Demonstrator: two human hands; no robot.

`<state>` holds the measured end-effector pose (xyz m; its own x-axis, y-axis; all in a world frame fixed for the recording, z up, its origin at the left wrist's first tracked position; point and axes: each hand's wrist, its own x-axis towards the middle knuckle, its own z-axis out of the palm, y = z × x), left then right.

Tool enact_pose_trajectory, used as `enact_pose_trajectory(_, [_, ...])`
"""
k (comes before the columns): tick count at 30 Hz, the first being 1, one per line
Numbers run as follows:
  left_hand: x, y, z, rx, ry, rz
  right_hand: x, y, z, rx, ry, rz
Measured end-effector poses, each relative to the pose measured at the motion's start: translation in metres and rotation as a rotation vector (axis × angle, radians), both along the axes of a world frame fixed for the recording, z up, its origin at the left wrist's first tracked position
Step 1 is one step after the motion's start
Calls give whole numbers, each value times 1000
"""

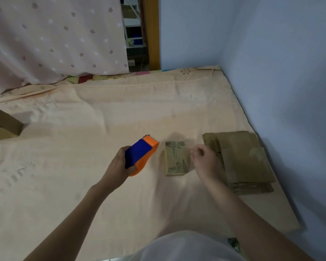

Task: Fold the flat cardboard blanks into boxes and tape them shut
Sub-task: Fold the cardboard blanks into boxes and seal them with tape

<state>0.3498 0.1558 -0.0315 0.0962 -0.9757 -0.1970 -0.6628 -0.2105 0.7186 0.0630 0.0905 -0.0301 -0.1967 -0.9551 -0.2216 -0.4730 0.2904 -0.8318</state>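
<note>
1. The left hand grips a blue and orange tape dispenser above the middle of the mattress.
2. The small folded box lies just right of it.
3. The right hand hovers beside the box; blurred, its fingers seem loosely curled, holding nothing.
4. The flat blanks are stacked by the right edge.
5. Another box sits at the left edge.

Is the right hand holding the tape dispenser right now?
No, the left hand grips the tape dispenser, while the right hand hovers beside the small box.
</note>
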Motion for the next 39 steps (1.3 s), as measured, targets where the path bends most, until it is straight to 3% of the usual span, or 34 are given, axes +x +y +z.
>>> enact_pose_trajectory(3, [-5,1,22,-39,24,-80,26,-14,21,54,-59,162])
enact_pose_trajectory(8, [-6,-4,37,-78,25,-189,45,-32,39,554,-710,137])
enact_pose_trajectory(10, [-6,-6,41,-89,22,-219,44,-34,41,600,-782,141])
enact_pose_trajectory(15, [-8,-12,43,-102,15,-257,44,-37,40,640,-826,7])
enact_pose_trajectory(22, [-9,-17,42,-83,-52,-335,44,-38,28,712,-644,-48])
enact_pose_trajectory(32, [-7,-8,36,-260,-177,-443,35,-22,17,702,-509,-100])
enact_pose_trajectory(39, [-13,-7,31,-259,-150,-451,31,-11,19,727,-390,-63])
